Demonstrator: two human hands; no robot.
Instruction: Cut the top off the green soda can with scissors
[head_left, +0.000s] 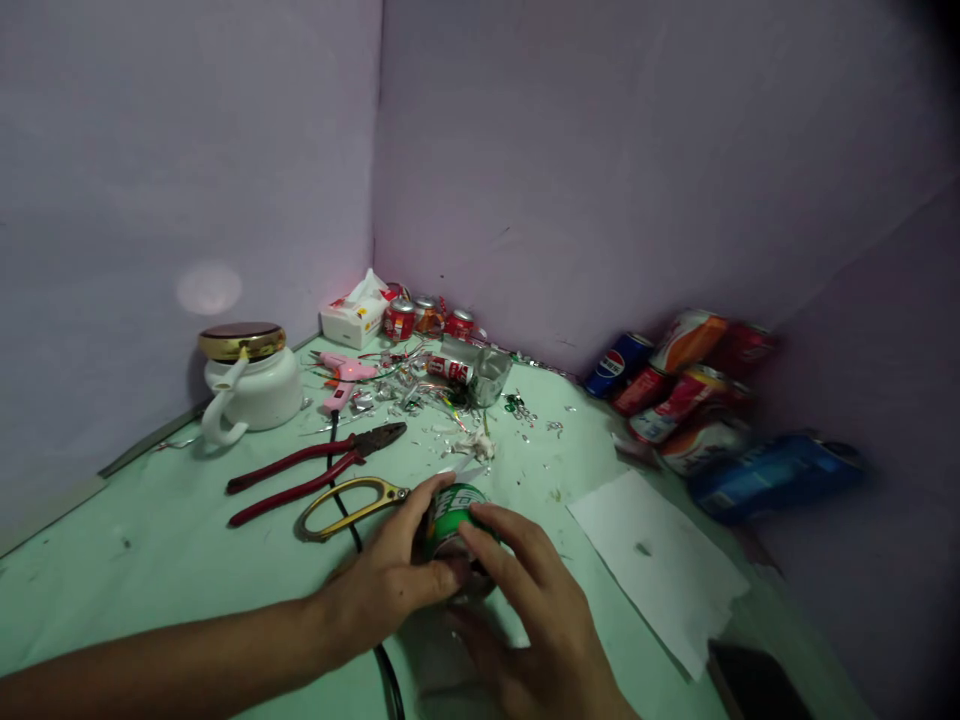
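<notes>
A green can [459, 508] with white lettering is between my two hands above the pale green table, its lower part shaded and partly covered by fingers. My left hand [382, 580] wraps the can's left side, thumb across the front and index finger along the top left. On the right side, my right hand [536, 590] rests its fingertips against the can, the fingers curved round it. Just left of the can lie gold-handled scissors [349, 510], their blades partly hidden. Pliers with red handles [315, 465] lie open behind them.
A white jar with a gold lid [262, 390] stands left. Behind are a pink glue gun [345, 378], tissue box [356, 318], small red cans and metal scraps [409, 390]. Stacked cans [675, 410], white paper [660, 570] and a dark object [754, 685] are right. A black cable crosses the table.
</notes>
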